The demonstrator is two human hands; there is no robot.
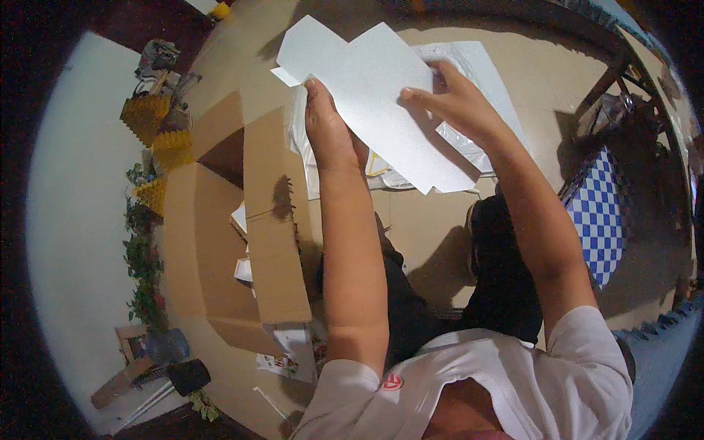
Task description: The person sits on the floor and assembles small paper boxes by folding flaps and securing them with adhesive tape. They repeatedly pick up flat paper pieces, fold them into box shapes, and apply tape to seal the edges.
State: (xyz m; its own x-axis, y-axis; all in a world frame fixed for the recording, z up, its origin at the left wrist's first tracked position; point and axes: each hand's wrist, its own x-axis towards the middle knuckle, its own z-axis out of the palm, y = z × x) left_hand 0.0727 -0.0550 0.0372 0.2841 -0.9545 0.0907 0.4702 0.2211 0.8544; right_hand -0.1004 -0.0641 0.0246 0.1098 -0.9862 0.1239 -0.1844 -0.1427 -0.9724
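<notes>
A flat white cardboard box blank (381,88) with cut flaps and tabs is held up in front of me. My left hand (331,136) grips its left edge, thumb on top and the other fingers mostly hidden underneath. Over the right part of the blank is my right hand (462,103), its thumb and forefinger spread apart. That thumb casts a shadow on the white surface. Below the blank, a clear plastic wrapping (469,147) and more white sheets (495,81) lie on the floor, partly covered.
To my left stands an open brown cardboard box (275,242) with white pieces inside. Yellow baskets (145,111) and leafy plants (139,257) line the left wall. A blue-and-white checked item (601,220) lies at the right, near a dark wooden frame (612,81).
</notes>
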